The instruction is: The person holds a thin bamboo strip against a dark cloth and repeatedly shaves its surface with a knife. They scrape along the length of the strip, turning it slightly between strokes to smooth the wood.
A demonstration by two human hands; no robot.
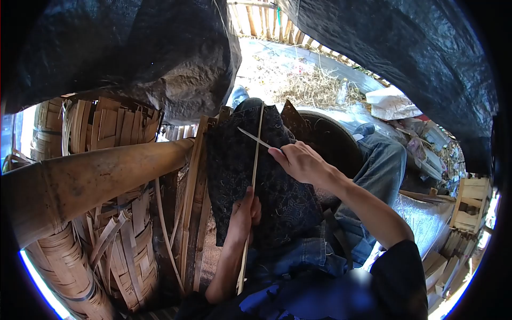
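My left hand [245, 212] is closed around a long, thin bamboo strip [258, 141], its thumb lying along it. The strip runs from near my body up over a dark patterned cloth [229, 160] spread on my lap. In my right hand [300, 161] is a knife [254, 137], its handle hidden by the fingers and its narrow blade pointing up and left. The blade crosses the strip well above my left hand. Small pale shavings dot the cloth.
A thick bamboo pole [106, 173] juts in from the left, above woven bamboo bundles [69, 266]. Dark plastic sheeting [405, 48] hangs overhead on both sides. Beyond my knees lie dry straw [314, 88] and a white sack [393, 102]. A wooden crate [471, 202] stands at the right.
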